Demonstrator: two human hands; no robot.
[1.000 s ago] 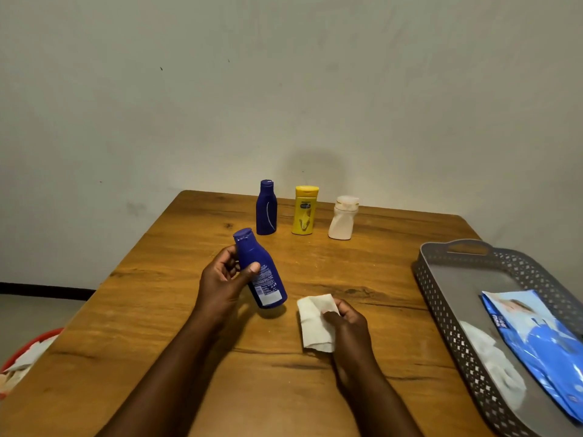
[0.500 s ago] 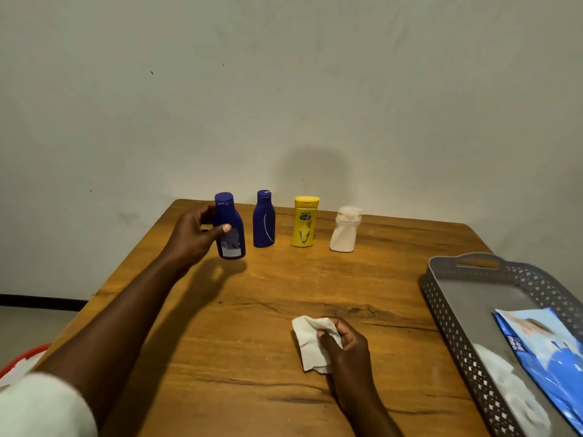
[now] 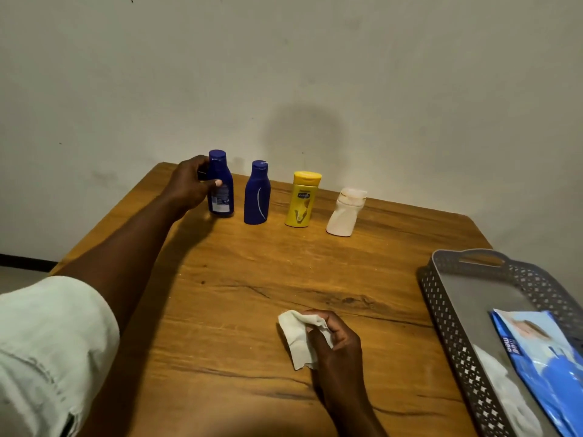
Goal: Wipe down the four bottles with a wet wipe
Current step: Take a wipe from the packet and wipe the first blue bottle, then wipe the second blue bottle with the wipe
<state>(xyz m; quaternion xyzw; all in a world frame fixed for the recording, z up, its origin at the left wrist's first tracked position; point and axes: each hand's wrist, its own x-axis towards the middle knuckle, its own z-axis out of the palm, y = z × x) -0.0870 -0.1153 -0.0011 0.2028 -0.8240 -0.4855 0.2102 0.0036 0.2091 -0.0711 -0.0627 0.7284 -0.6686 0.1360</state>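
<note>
Four bottles line the far edge of the wooden table. At the far left stands a blue bottle with a white label, upright, with my left hand curled round its side. To its right are a second blue bottle, a yellow bottle and a white bottle, all standing free. Near the table's front my right hand rests on the wood and grips a crumpled white wet wipe.
A grey perforated tray sits at the right edge, holding a blue wipes pack and a white crumpled wipe. A plain wall stands just behind the bottles. My pale sleeve fills the lower left.
My left hand carried the labelled blue bottle from mid-table out to the far left end of the row and lowered it to the table. My right hand stayed put with the wipe.
</note>
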